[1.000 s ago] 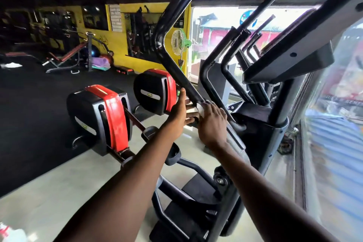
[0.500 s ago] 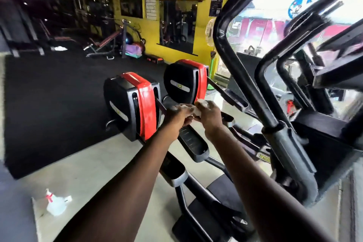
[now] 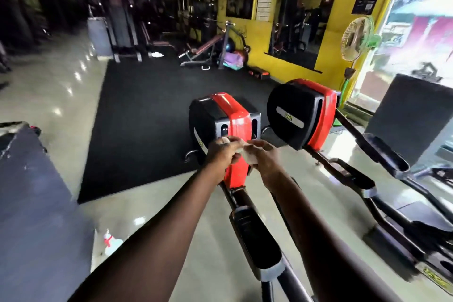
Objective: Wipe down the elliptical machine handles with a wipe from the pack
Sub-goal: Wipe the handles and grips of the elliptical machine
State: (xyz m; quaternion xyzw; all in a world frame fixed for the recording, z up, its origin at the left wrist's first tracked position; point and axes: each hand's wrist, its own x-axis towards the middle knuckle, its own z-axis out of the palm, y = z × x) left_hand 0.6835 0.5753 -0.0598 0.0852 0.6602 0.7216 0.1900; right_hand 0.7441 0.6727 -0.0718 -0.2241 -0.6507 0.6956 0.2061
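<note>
1. Both hands meet at the centre of the view, well out in front of the body. The left hand (image 3: 224,152) and the right hand (image 3: 266,154) each pinch a small crumpled white wipe (image 3: 246,153) between curled fingers and thumb, the wipe bridging the gap between them.
2. The wipe is held in the air, above the red-and-black flywheel housing (image 3: 235,130) of the nearer elliptical, and touches no part of the machine.
3. No handle is in sight here, so I judge the wipe is being refolded or bunched between strokes; how much of the handles is cleaned cannot be told, and no wipe pack shows.
4. What is left, as I read it: bring the wipe to a handle, or dispose of it if the wiping is finished.
5. At 5 o'clock run the foot pedals (image 3: 255,240) and rails of the elliptical; a second red-and-black housing (image 3: 304,113) sits at 2 o'clock.
6. The floor is glossy pale tile (image 3: 58,95), with a black rubber mat (image 3: 142,125) at 10 o'clock.
7. A spray bottle (image 3: 110,243) stands on the tile at 8 o'clock.
8. At 12 to 1 o'clock is a yellow wall (image 3: 259,39) with mirrors, a bench (image 3: 203,51) before it, and a fan (image 3: 358,39) at 2 o'clock beside a bright window.
</note>
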